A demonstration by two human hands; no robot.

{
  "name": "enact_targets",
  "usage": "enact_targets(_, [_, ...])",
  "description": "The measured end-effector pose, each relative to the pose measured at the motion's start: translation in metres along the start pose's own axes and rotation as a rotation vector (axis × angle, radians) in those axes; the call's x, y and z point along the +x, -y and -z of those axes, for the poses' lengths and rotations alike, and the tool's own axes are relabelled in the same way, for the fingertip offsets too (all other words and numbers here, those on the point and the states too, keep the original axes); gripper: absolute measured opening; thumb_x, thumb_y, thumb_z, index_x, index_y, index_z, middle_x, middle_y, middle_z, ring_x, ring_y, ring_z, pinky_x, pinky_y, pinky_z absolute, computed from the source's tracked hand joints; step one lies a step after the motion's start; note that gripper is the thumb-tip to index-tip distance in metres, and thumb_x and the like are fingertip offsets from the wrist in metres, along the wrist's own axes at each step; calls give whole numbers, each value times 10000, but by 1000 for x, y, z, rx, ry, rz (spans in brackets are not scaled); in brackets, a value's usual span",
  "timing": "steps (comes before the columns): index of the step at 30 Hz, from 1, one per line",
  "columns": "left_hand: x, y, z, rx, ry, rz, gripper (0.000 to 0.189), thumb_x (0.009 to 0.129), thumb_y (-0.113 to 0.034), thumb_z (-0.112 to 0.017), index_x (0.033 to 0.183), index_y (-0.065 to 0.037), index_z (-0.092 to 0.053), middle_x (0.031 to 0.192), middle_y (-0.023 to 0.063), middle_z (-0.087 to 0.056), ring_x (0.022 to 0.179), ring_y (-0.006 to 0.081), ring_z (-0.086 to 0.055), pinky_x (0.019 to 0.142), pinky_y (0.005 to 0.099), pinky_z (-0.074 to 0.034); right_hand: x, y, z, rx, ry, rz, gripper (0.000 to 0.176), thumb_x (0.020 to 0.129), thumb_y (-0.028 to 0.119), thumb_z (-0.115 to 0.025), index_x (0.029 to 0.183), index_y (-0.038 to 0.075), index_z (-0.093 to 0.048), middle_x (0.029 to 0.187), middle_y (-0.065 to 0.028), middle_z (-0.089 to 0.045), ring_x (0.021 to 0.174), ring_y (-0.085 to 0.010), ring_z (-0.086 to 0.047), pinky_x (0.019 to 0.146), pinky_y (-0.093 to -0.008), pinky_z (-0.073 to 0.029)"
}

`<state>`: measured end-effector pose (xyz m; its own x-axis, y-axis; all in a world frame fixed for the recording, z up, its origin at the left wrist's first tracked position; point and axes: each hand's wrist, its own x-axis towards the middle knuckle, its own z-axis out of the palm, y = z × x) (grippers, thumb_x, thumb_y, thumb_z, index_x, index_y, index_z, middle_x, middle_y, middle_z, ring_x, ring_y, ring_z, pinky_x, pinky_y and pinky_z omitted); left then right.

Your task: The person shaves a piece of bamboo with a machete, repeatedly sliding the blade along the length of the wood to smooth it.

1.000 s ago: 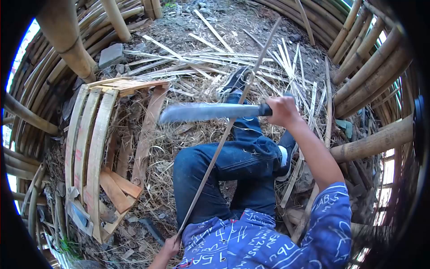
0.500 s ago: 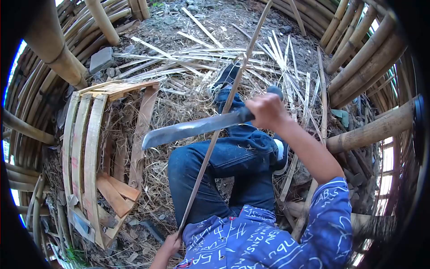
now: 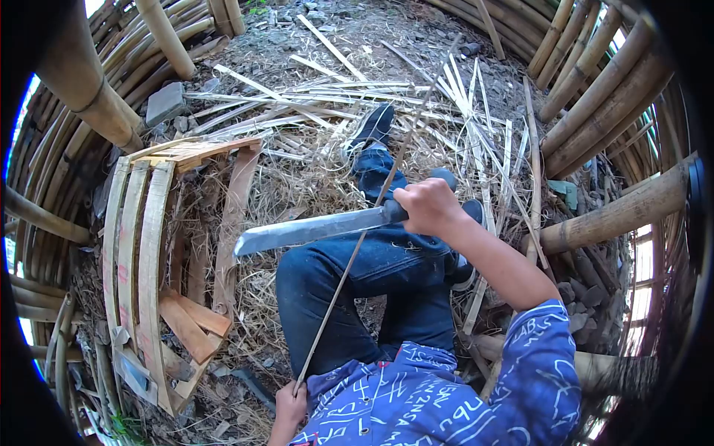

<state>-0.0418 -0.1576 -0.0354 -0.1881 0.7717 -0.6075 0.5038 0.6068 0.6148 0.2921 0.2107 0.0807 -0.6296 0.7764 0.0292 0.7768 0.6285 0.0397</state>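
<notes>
My right hand (image 3: 430, 207) is wrapped round the dark handle of a machete (image 3: 312, 230), its broad steel blade pointing left above my bent knee. Low in the view, my left hand (image 3: 291, 405) grips the near end of a long, thin bamboo strip (image 3: 336, 299). From there the strip slants up and away to the right, crossing the machete near the base of its blade. Its far end reaches over the scattered pale strips. My legs in jeans (image 3: 327, 286) lie beneath both, one foot in a dark shoe (image 3: 374, 128) stretched forward.
A slatted wooden crate (image 3: 155, 245) lies to my left. Several split bamboo strips (image 3: 297, 102) are strewn over the straw-covered ground ahead. A grey block (image 3: 165, 102) rests near a bamboo post (image 3: 97, 97). On the right, a thick bamboo pole (image 3: 617, 215) juts inward.
My right hand and the machete handle have shifted left and slightly down. The bamboo strip has turned and looks narrower, its far part leaning further right. My left hand has barely moved.
</notes>
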Motion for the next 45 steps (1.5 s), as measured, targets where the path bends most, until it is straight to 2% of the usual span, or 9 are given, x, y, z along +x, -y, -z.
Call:
enact_targets(6, [13, 24, -8, -142, 87, 14, 352, 920, -232, -544, 692, 33, -589, 534, 100, -514, 533, 130, -480, 518, 359, -393, -15, -18, -3, 62, -95, -104, 289, 571, 226, -748, 751, 84, -572, 664, -90, -629, 662, -303, -659, 612, -417, -518])
enact_targets(15, [26, 52, -15, -189, 179, 75, 402, 932, -248, -543, 652, 37, -588, 511, 73, -506, 508, 126, -478, 502, 362, -399, -14, -20, 13, 117, -112, -139, 227, 595, 202, -708, 759, 91, -595, 665, -96, -628, 653, -298, -657, 599, -419, -508])
enact_targets(21, [34, 42, -9, -67, 210, 48, 413, 938, -254, -529, 674, 59, -585, 519, 99, -532, 516, 144, -500, 513, 370, -422, 9, -138, 29, -169, -104, -598, 178, 693, 225, -676, 838, 122, -678, 822, -119, -703, 739, -288, -691, 704, -434, -543])
enact_targets(25, [38, 48, -6, -121, 293, 64, 379, 952, -278, -508, 788, 46, -616, 569, 119, -552, 582, 147, -531, 569, 374, -444, 29, -102, 28, -174, 13, -563, 211, 708, 218, -644, 874, 89, -664, 824, -159, -694, 807, -330, -689, 736, -433, -544])
enact_targets(30, [32, 61, -13, -143, 303, -12, 331, 967, -219, -459, 843, 37, -628, 611, 145, -578, 611, 171, -560, 586, 381, -448, 24, -78, 36, -33, -237, -499, 166, 699, 186, -626, 820, 72, -622, 748, -180, -670, 735, -371, -667, 692, -467, -524])
enact_targets(34, [34, 56, -8, -143, 325, -42, 357, 970, -234, -454, 829, 43, -630, 617, 162, -592, 612, 183, -570, 586, 386, -449, 14, -89, 51, -74, -186, -533, 174, 691, 216, -645, 803, 83, -636, 758, -163, -676, 754, -355, -669, 694, -454, -525])
enact_targets(37, [34, 56, -13, -91, 311, 75, 362, 961, -231, -457, 796, 45, -622, 608, 168, -591, 593, 189, -568, 572, 391, -446, 7, -98, 46, 11, -188, -560, 182, 675, 219, -656, 781, 72, -656, 751, -161, -674, 747, -350, -664, 691, -440, -516])
enact_targets(39, [34, 53, -12, -45, 245, 0, 367, 957, -230, -456, 770, 44, -613, 593, 165, -581, 568, 184, -556, 555, 395, -441, 5, -96, 38, 390, -93, -531, 193, 665, 207, -649, 779, 54, -672, 739, -164, -667, 721, -345, -654, 690, -434, -501])
enact_targets(45, [36, 71, -17, -121, 258, -78, 347, 951, -211, -461, 763, 40, -610, 573, 158, -564, 565, 168, -546, 543, 400, -430, 15, -85, 9, 1065, 157, -658, 185, 659, 178, -661, 670, 7, -591, 596, -42, -559, 570, -123, -517, 536, -325, -420])
